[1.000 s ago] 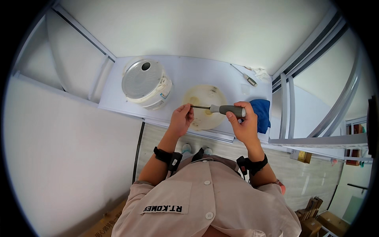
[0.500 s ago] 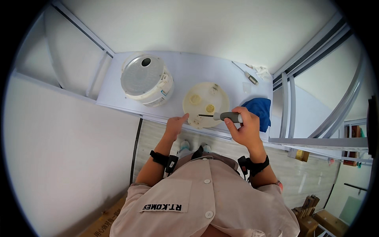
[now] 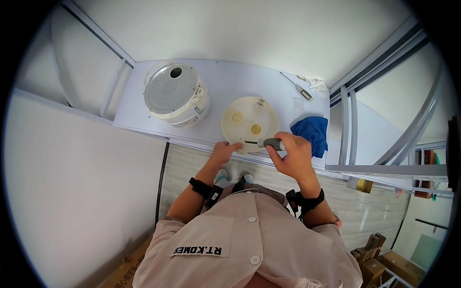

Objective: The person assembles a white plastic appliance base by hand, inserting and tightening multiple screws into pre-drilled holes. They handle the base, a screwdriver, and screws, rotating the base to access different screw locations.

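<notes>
At near worktop (image 3: 218, 82): your right grip (image 3: 295, 156) holds screwdriver (image 3: 273, 143) over disc (image 3: 246, 122); left grip (image 3: 224, 153) touches disc, closure unclear; work apparently unfinished.

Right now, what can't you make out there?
In the head view:
- Held screwdriver: tip too small to tell its shape.
- Handle: partly covered by the right hand.
- Tub: inside hidden by its silvery top.
- Box: cut off by the lower edge, behind the shirt.
</notes>
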